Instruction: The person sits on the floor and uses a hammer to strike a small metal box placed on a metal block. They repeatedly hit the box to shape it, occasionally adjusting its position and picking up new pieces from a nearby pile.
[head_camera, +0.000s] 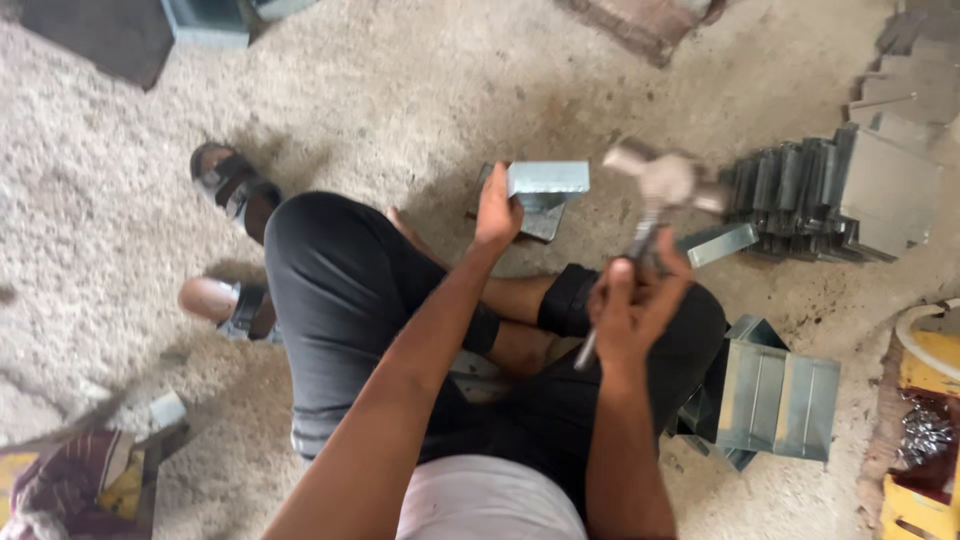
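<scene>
I sit cross-legged on a rough concrete floor. My left hand (497, 212) grips the left end of a bent grey sheet-metal piece (546, 180) that stands on a metal block on the floor in front of my knees. My right hand (632, 300) is closed around the handle of a hammer (660, 182), raised above the floor, its metal head blurred and just right of the sheet-metal piece.
A row of folded sheet-metal pieces (835, 195) lies at the right, with flat sheets (910, 80) behind. More bent metal boxes (770, 400) sit by my right knee. A yellow container (925, 420) holds small metal bits. Sandals (232, 185) lie at left.
</scene>
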